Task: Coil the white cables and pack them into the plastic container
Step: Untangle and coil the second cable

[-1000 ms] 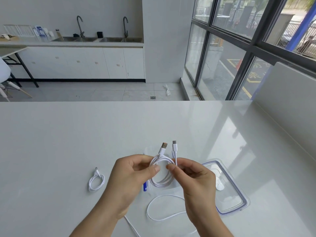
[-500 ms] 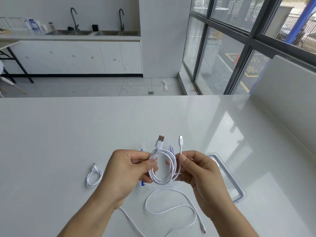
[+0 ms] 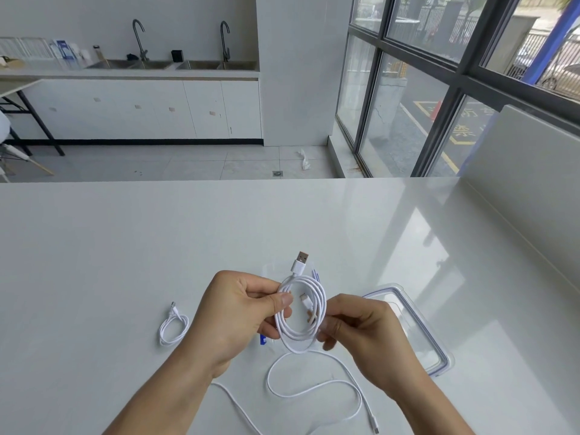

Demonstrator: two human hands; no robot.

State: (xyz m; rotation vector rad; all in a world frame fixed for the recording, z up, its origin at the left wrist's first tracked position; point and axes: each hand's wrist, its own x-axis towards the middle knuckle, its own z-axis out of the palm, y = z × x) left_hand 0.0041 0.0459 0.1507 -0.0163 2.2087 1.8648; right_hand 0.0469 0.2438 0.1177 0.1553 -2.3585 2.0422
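A white cable wound into a coil [image 3: 301, 312] is held up above the table between both hands. My left hand [image 3: 238, 315] pinches its left side. My right hand [image 3: 361, 328] grips its right side, and the small plug end is threaded inside the loop. The USB plug [image 3: 300, 262] sticks up from the top. A second white cable [image 3: 317, 387] lies loose on the table below my hands. A third, small coiled cable [image 3: 172, 326] rests to the left. The clear plastic container [image 3: 270, 271] lies partly hidden behind my hands.
A clear lid with a blue seal [image 3: 417, 328] lies flat to the right of my hands. The white table [image 3: 125, 246] ends at a far edge, with a raised white wall [image 3: 533, 183] along its right side.
The small plug end that stood upright beside the USB plug has been brought down and passed into the middle of the coil by my right hand. The coil has shifted slightly lower.
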